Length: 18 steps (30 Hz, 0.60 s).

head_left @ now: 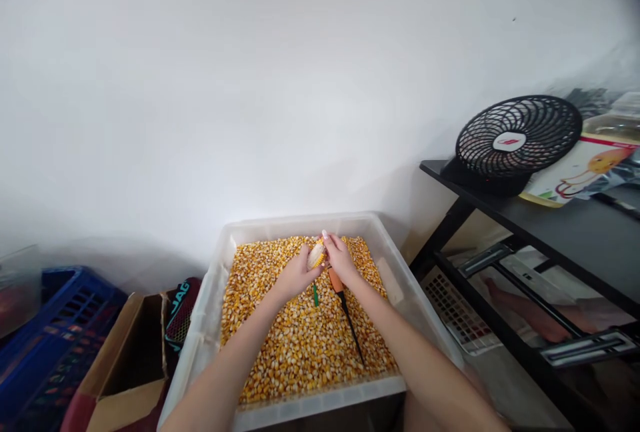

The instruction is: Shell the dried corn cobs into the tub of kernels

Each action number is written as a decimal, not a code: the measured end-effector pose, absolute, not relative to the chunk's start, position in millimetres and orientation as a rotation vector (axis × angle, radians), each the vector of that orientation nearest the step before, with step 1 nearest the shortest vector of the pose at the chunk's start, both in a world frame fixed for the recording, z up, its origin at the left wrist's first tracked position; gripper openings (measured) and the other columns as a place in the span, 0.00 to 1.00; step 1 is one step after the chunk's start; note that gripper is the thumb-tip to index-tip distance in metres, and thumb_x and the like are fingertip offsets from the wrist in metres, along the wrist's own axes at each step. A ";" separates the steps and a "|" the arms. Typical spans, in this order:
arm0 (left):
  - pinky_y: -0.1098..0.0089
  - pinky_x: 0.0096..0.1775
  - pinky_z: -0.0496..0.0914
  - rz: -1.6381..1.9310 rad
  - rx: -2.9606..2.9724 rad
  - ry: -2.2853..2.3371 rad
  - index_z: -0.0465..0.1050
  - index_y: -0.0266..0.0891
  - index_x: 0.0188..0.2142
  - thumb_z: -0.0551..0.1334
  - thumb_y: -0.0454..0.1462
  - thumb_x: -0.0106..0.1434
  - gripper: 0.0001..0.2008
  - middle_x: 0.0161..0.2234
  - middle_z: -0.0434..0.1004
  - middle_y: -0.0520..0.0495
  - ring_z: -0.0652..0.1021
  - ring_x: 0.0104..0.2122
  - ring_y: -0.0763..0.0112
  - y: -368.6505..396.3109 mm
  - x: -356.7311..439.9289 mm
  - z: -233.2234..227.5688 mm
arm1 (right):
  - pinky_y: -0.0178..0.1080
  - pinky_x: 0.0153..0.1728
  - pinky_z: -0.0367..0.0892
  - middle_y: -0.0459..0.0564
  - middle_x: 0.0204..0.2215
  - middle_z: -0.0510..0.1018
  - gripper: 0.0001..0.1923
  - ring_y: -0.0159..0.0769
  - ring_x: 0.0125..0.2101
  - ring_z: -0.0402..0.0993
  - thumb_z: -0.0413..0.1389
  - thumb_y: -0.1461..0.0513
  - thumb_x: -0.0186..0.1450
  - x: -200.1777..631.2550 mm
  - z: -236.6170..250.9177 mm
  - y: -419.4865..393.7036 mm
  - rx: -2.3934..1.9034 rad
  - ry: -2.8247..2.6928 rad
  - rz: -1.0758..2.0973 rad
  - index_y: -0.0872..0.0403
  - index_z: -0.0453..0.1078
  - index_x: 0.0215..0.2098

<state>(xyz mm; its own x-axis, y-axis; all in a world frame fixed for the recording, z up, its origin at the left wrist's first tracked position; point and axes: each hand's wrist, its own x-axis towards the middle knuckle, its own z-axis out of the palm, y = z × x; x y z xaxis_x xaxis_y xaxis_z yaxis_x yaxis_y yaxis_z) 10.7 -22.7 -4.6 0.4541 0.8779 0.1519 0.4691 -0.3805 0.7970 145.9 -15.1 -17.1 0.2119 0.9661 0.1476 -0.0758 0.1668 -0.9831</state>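
Corn cob (316,256) gripped between left hand (295,277) and right hand (341,259) fingers, above kernel tub (280,225).

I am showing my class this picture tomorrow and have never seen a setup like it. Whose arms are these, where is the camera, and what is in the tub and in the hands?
There is no machine: the arms belong to a person wearing a camera on the head, looking down. Both hands meet over a clear plastic tub of loose corn kernels. The left hand and right hand together hold a corn cob. A screwdriver with an orange handle lies on the kernels. A black fan stands on the table to the right.
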 end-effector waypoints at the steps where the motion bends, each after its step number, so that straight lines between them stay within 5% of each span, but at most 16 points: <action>1: 0.72 0.26 0.57 0.764 2.000 1.105 0.58 0.42 0.32 0.57 0.49 0.55 0.15 0.25 0.66 0.52 0.68 0.24 0.69 -23.0 10.9 -4.6 | 0.34 0.27 0.62 0.46 0.25 0.69 0.20 0.33 0.27 0.64 0.51 0.44 0.56 145.8 -16.3 -15.9 -1.086 -1.032 1.026 0.52 0.68 0.29; 9: 0.72 0.25 0.56 0.801 2.055 1.193 0.59 0.42 0.32 0.58 0.50 0.54 0.16 0.23 0.67 0.51 0.69 0.22 0.68 -22.9 10.0 -5.4 | 0.31 0.14 0.47 0.39 0.12 0.56 0.22 0.25 0.13 0.49 0.52 0.44 0.54 147.5 -1.2 -18.8 -1.107 -0.925 1.202 0.54 0.67 0.23; 14: 0.72 0.24 0.55 0.796 2.098 1.192 0.59 0.42 0.33 0.57 0.50 0.55 0.16 0.23 0.68 0.49 0.69 0.21 0.66 -23.6 8.9 -10.4 | 0.30 0.17 0.49 0.43 0.19 0.65 0.19 0.26 0.18 0.57 0.56 0.46 0.51 147.6 -6.4 -19.0 -1.048 -0.887 1.222 0.53 0.69 0.26; 18: 0.72 0.25 0.56 0.819 2.028 1.135 0.57 0.42 0.32 0.56 0.51 0.56 0.16 0.25 0.68 0.50 0.69 0.23 0.68 -23.1 9.7 -12.7 | 0.31 0.17 0.47 0.43 0.21 0.66 0.16 0.25 0.19 0.54 0.58 0.50 0.51 147.1 -8.1 -21.4 -1.005 -0.923 1.241 0.53 0.71 0.30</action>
<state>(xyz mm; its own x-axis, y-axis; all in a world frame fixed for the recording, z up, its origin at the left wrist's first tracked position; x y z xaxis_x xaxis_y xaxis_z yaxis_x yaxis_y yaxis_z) 9.7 -23.1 -12.7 0.4260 0.8827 0.1985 0.4661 -0.4022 0.7881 147.1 -21.4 -8.1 0.1072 0.9941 0.0158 -0.3016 0.0477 -0.9522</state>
